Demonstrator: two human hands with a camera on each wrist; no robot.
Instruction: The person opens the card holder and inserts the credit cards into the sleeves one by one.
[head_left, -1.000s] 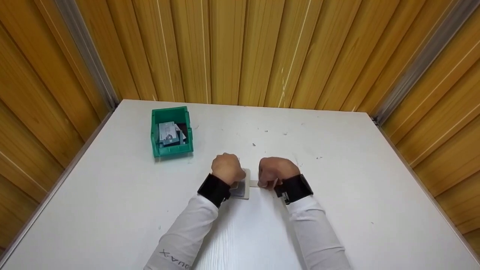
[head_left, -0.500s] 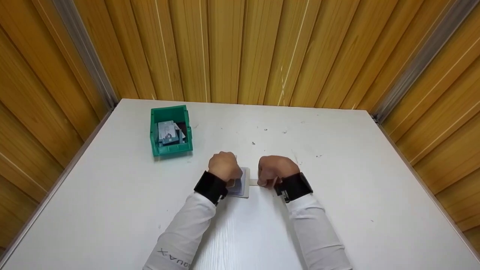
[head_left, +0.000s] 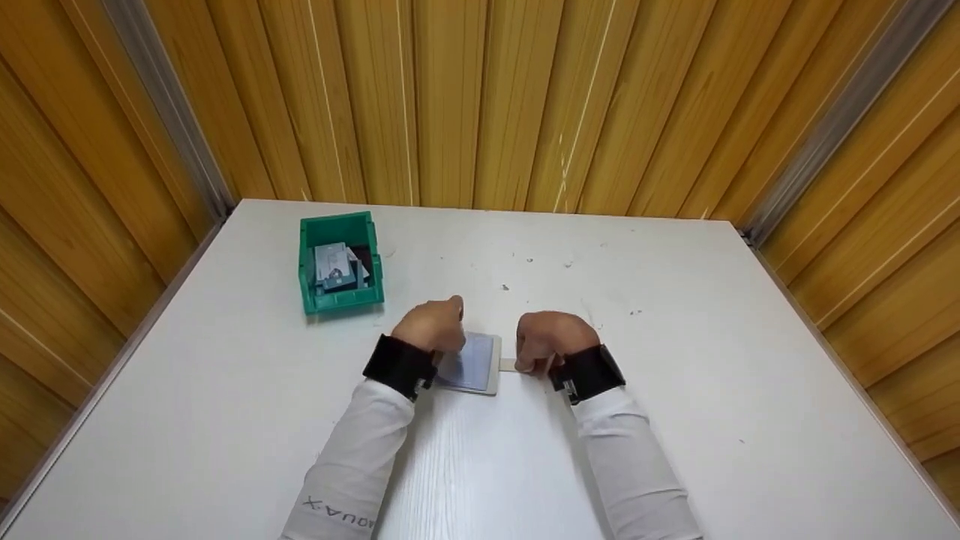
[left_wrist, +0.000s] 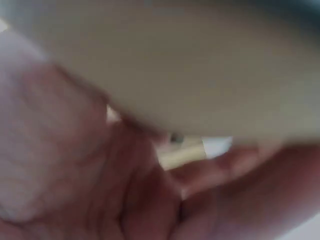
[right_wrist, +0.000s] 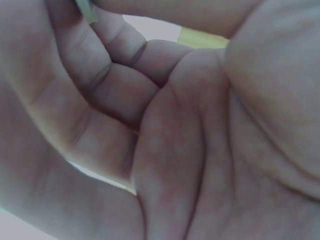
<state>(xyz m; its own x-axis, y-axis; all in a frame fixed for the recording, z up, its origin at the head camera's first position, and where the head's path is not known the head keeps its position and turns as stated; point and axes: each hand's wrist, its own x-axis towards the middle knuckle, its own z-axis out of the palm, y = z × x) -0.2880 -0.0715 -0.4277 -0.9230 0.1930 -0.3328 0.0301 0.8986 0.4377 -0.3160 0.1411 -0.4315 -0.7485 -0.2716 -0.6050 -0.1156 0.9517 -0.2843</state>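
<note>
A flat beige card holder [head_left: 493, 379] lies on the white table between the hands, with a bluish clear sleeve facing up. My left hand [head_left: 433, 324] is at its left side with curled fingers, overlapping the sleeve's edge. In the left wrist view, a blurred beige panel [left_wrist: 175, 65] runs over the fingers and hides the fingertips. My right hand [head_left: 551, 337] pinches the narrow beige strap [head_left: 508, 365] that sticks out from the holder's right edge. Only a small bit of the strap [right_wrist: 89, 11] shows among the right fingers in the right wrist view.
A green bin [head_left: 341, 300] with several cards [head_left: 332, 262] in it stands at the back left of the white table [head_left: 637, 450]. Yellow wood-look panels [head_left: 465, 105] rise behind the table and on both sides.
My left hand has shifted left and rolled over, uncovering more of the bluish sleeve. The right hand keeps its place on the strap.
</note>
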